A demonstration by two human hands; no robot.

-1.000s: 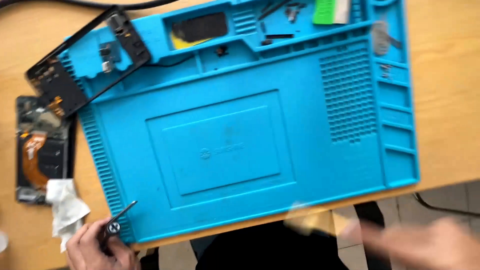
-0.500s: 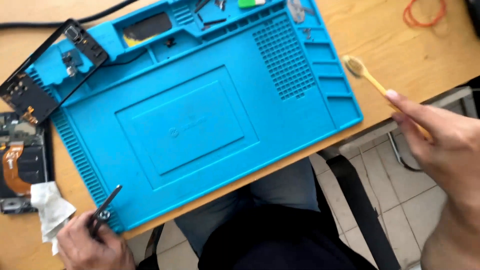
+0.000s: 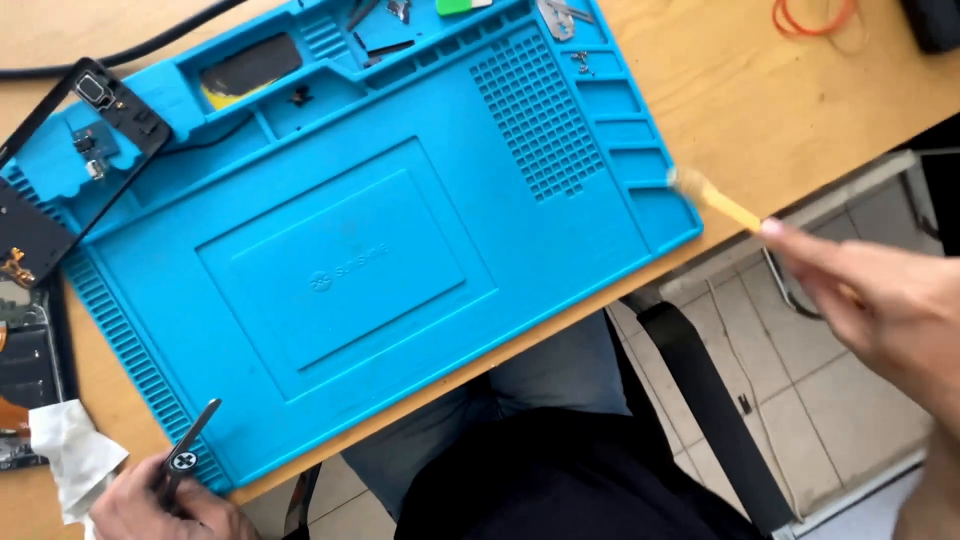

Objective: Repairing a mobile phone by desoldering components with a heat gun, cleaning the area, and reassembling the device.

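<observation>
Right hand: the right hand [image 3: 880, 300], blurred, pinches a thin yellow-handled brush [image 3: 715, 200] between thumb and forefinger, the other fingers loosely curled; the bristle end sits at the right edge of the blue work mat [image 3: 330, 270], whether touching it cannot be told

Left hand: the left hand [image 3: 165, 505], at the lower left corner, is closed round dark metal tweezers [image 3: 190, 450], their tip lying at the mat's near edge

Handling: the brush looks light and slim, its handle stiff and its bristles soft; best gripped along the handle, as here; the tweezers look rigid and springy, held at mid-body

Mat: empty in its centre panel; small screws and metal parts lie in the top trays

Nearby: a black phone frame [image 3: 70, 150] overlaps the mat's upper left corner; a white tissue [image 3: 70, 455] lies on the wooden desk [image 3: 760, 90] just beside the left hand; an orange rubber band [image 3: 815, 15] sits top right
</observation>
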